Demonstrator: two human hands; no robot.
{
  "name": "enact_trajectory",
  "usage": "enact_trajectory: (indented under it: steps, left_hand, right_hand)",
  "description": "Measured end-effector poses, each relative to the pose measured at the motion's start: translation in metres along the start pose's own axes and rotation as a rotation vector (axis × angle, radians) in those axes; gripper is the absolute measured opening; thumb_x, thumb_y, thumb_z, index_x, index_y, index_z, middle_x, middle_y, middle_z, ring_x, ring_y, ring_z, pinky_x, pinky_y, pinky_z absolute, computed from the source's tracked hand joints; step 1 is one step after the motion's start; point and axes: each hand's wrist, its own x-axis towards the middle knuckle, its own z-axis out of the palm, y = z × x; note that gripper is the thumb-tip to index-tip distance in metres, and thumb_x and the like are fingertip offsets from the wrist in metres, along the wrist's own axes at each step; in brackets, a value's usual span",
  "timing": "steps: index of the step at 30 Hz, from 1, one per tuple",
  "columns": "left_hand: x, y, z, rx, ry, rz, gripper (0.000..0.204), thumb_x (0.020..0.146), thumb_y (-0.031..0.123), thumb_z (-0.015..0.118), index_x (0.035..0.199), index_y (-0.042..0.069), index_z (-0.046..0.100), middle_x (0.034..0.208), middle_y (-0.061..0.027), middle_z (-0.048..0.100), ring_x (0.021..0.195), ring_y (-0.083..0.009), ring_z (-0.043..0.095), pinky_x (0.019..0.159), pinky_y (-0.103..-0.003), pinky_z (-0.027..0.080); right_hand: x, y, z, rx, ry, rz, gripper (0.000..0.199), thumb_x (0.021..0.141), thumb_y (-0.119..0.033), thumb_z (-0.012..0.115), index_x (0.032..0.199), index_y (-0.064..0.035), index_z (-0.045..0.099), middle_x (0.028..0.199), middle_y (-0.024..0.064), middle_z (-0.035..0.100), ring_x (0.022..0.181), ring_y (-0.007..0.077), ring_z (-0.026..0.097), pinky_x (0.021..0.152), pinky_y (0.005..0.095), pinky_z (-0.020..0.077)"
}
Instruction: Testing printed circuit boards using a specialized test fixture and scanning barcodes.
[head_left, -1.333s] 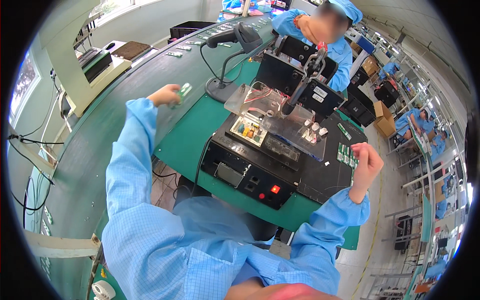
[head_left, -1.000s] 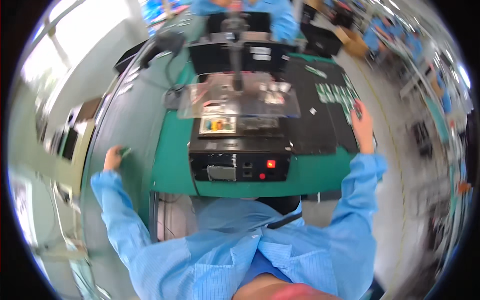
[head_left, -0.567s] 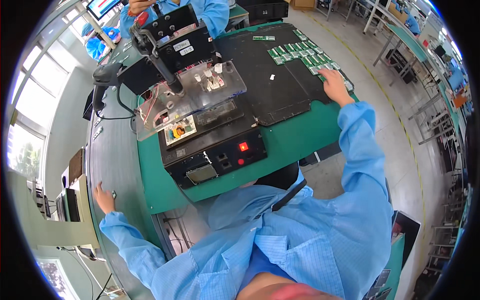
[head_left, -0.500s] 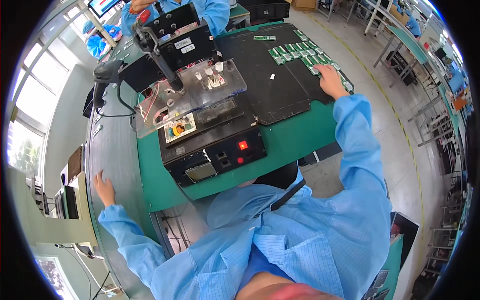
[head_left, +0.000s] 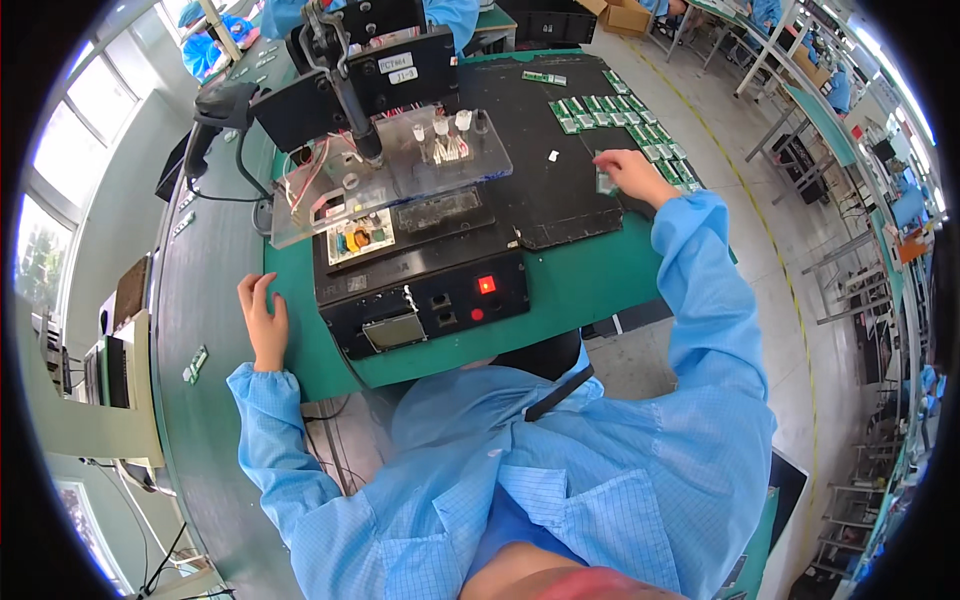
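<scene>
My right hand [head_left: 637, 176] is over the black board [head_left: 520, 120] on the right, its fingers pinching a small circuit board [head_left: 605, 183] that is partly hidden and blurred. Just beyond it lie rows of green-and-white circuit boards [head_left: 640, 125]. My left hand [head_left: 264, 318] is raised at the left edge of the green mat [head_left: 580, 275], fingers apart and holding nothing. Between the hands stands a black test fixture [head_left: 430, 300] with a lit red switch. A larger circuit board [head_left: 360, 238] sits in it under a clear plate [head_left: 400, 180].
A long dark green bench [head_left: 215, 300] runs along the left, with a circuit board [head_left: 196, 364] lying on it. A handheld scanner [head_left: 215, 110] stands left of the fixture, its cable looping beside it. A co-worker's blue sleeve [head_left: 452, 18] shows behind the fixture.
My right hand has drawn leftward from the rows with a circuit board. My left hand has moved up and right, away from the bench, where a circuit board now shows.
</scene>
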Motion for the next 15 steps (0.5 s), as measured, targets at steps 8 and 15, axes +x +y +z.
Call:
enact_trajectory:
  steps: [8, 15]
  left_hand:
    - [-0.01, -0.005, 0.006, 0.037, 0.071, -0.01, 0.031, 0.087, -0.005, 0.058, 0.116, 0.005, 0.066, 0.124, -0.0173, 0.052, 0.117, -0.0353, 0.056, 0.099, -0.041, 0.048]
    - [-0.01, -0.003, 0.007, 0.029, 0.031, -0.034, 0.025, 0.088, -0.004, 0.058, 0.111, 0.003, 0.067, 0.122, -0.0156, 0.053, 0.114, -0.0339, 0.057, 0.097, -0.04, 0.048]
  right_hand:
    - [-0.027, -0.026, -0.021, -0.052, -0.123, -0.242, 0.043, 0.086, -0.002, 0.065, 0.128, -0.0104, 0.069, 0.133, 0.0148, 0.063, 0.124, 0.0331, 0.06, 0.103, 0.0417, 0.0499]
    - [-0.063, -0.033, -0.002, -0.174, -0.291, -0.115, 0.05, 0.084, -0.017, 0.079, 0.13, -0.0048, 0.066, 0.137, 0.0114, 0.059, 0.131, 0.031, 0.053, 0.114, 0.0412, 0.041]
